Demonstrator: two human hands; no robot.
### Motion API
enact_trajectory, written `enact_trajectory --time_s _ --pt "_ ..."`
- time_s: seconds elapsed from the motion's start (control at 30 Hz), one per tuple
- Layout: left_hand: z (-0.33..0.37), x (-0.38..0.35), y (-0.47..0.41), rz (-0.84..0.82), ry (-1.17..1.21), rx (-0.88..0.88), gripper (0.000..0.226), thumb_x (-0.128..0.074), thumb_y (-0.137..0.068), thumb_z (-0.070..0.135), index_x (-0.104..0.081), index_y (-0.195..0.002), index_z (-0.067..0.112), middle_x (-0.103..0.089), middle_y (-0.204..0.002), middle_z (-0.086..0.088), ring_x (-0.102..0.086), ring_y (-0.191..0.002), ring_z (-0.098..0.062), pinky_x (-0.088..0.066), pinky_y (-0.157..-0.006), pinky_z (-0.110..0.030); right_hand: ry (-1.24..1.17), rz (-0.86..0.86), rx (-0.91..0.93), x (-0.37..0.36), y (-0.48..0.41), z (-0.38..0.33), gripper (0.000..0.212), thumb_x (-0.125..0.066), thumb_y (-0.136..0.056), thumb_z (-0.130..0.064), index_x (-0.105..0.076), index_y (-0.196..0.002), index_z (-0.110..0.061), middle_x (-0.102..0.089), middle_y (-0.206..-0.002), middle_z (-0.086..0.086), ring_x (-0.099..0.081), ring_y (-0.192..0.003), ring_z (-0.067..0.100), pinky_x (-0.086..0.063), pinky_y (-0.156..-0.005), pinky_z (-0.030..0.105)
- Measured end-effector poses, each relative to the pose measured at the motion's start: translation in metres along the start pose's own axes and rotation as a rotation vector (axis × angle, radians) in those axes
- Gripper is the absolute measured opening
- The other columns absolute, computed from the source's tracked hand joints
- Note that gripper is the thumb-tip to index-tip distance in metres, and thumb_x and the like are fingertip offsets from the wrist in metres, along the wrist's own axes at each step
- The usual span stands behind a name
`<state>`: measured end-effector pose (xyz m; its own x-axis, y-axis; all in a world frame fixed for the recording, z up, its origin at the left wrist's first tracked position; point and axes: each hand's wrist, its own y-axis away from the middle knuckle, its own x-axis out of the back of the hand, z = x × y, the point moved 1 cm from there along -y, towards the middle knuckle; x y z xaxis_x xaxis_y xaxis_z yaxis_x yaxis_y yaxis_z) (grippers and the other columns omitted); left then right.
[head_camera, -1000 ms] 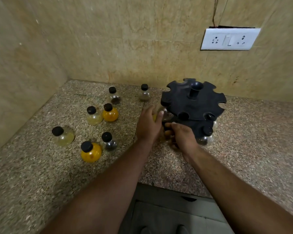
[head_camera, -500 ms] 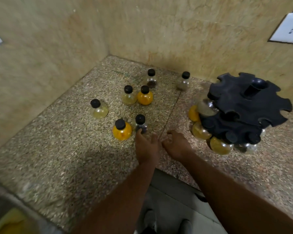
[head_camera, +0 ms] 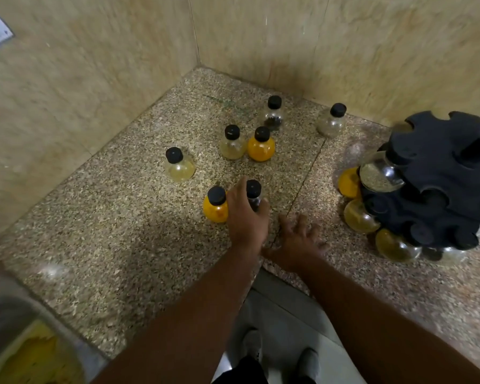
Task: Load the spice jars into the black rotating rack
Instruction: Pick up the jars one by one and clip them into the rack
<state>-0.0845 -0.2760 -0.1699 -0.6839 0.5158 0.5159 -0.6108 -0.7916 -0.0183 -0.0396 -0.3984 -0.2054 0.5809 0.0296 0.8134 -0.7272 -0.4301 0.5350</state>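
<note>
1. The speckled brown granite table (head_camera: 117, 245) is running back into a corner of beige tiled walls (head_camera: 94, 79) and carrying everything I am listing.

2. The black plastic two-tier rotating rack (head_camera: 441, 173) is standing at the right, well apart from the loose jars. Its notched rims are taking jars by the neck, so the bodies are hanging below. A clear round jar of grey-green spice (head_camera: 380, 176) is sitting under the upper tier, and amber and orange jars are hanging under the lower one. Several upper notches are showing vacant, so I am judging the loading partly done.

3. The right hand (head_camera: 297, 239) is lying flat on the table with fingers spread, its grip apart and holding nothing. It is probably bracing there.

4. The left hand (head_camera: 247, 217) is reaching forward, its grip clamping on the small clear jar of dark spice (head_camera: 254, 194). Its black cap is poking up between thumb and fingers. I am judging this the next jar for the rack; it seems to be standing on the table.

5. Six more black-capped jars are waiting loose. The nearest, an orange round jar (head_camera: 215, 206), is just beside the left hand.
</note>
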Motion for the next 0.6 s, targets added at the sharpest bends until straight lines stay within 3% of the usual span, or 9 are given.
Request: enact_trajectory --time_s 0.2,0.3,0.37,0.47,0.6 --pt "-0.003 -0.004 -0.015 -0.039 -0.043 -0.042 0.051 -0.065 -0.097 0.027 -0.051 -0.144 0.019 -0.055 -0.140 -0.005 -0.054 -0.128 -0.022 -0.042 -0.100 -0.027 0.010 0.010 0.002 -0.005 -0.004 0.001 0.111 -0.053 -0.073 -0.087 0.010 -0.156 -0.047 0.021 -0.167 0.010 0.020 -0.148 0.051 -0.005 -0.108 0.081" --pt "-0.003 -0.008 -0.017 -0.039 -0.082 -0.062 0.051 -0.068 -0.095 0.030 -0.053 -0.142 0.018 -0.058 -0.137 -0.004 -0.055 -0.125 -0.022 -0.042 -0.098 -0.026 -0.023 0.020 0.011 0.000 -0.002 0.003 0.103 -0.054 -0.078 -0.082 0.003 -0.156 -0.048 0.013 -0.169 0.008 0.014 -0.151 0.048 -0.009 -0.110 0.079" --pt "0.002 -0.011 -0.013 -0.035 -0.084 -0.081 0.051 -0.070 -0.092 0.031 -0.056 -0.139 0.017 -0.060 -0.132 -0.005 -0.057 -0.122 -0.023 -0.042 -0.096 -0.026 -0.103 0.086 0.026 0.004 0.001 0.008 0.093 -0.055 -0.083 -0.074 -0.009 -0.158 -0.043 -0.001 -0.170 0.006 0.000 -0.154 0.041 -0.018 -0.112 0.072" --pt "0.018 -0.020 -0.002 -0.046 -0.099 -0.104 0.051 -0.072 -0.088 0.038 -0.059 -0.135 0.022 -0.061 -0.128 -0.002 -0.057 -0.117 -0.020 -0.040 -0.089 -0.025 -0.310 0.330 0.111 0.012 0.011 0.021 0.074 -0.059 -0.090 -0.053 -0.032 -0.154 -0.027 -0.032 -0.161 0.012 -0.033 -0.146 0.035 -0.038 -0.110 0.052" --pt "0.055 -0.036 0.017 -0.079 -0.131 -0.195 0.046 -0.071 -0.082 0.046 -0.062 -0.123 0.028 -0.063 -0.117 0.003 -0.062 -0.104 -0.019 -0.053 -0.081 -0.034 -0.537 0.630 0.119 0.033 0.032 0.043 0.040 -0.054 -0.099 -0.036 -0.055 -0.136 -0.022 -0.063 -0.133 0.006 -0.063 -0.112 0.024 -0.050 -0.083 0.032"
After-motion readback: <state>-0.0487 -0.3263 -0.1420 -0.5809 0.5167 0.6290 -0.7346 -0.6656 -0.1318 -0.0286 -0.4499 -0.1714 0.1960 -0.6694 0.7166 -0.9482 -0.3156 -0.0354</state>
